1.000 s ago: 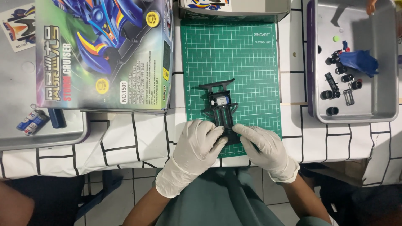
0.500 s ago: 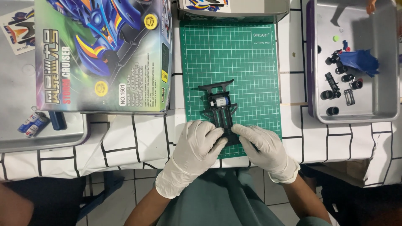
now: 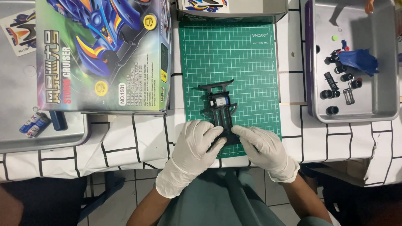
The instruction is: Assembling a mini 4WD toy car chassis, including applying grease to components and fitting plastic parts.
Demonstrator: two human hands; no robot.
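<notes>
Black chassis point(image 3: 220, 109) unmoved on green mat point(image 3: 251, 67), both gloved hands' grip unchanged.

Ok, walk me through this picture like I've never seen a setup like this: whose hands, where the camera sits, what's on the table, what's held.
There is no machine here: a person works with two gloved hands. The one picture comes from a camera on their head, looking straight down.

The left hand and right hand both grip the near end of a black toy-car chassis, which lies on a green cutting mat. A small motor sits in the chassis.

The table has a white cloth with black lines. To the left is a colourful kit box resting on a grey tray that also holds batteries. To the right, another tray holds black wheels and a blue car part.
</notes>
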